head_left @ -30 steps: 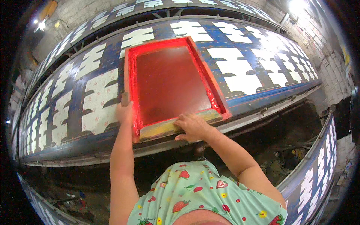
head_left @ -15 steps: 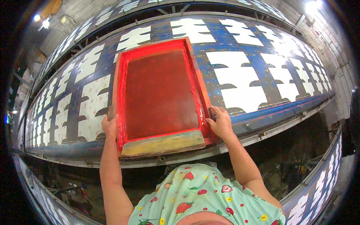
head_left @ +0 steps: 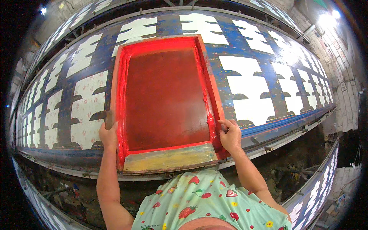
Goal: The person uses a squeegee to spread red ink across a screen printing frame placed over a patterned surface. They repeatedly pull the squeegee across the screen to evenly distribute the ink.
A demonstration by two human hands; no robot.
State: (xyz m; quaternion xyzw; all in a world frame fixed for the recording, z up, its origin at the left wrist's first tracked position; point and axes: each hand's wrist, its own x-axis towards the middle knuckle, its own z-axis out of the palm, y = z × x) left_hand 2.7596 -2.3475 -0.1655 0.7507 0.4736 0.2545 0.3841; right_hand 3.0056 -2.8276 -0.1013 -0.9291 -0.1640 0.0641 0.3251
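Screen-printing frame point(head_left: 210, 82) lies on the long, blue-stained surface point(head_left: 239, 50), among white garment-shaped panels point(head_left: 253, 86). Inside its raised rails, dark red mesh point(head_left: 165, 99) is bordered by glossy red ink point(head_left: 210, 122). Left hand point(head_left: 108, 137) has fingers closed on a brownish handle point(head_left: 110, 119); right hand point(head_left: 231, 138) has half-curled fingers at the right rail, their grip I cannot tell.

White panel point(head_left: 137, 27) partly behind red frame point(head_left: 165, 43)

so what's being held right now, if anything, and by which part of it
The red-framed screen, held at its two long sides toward the near end: left hand on the left side, right hand on the right.
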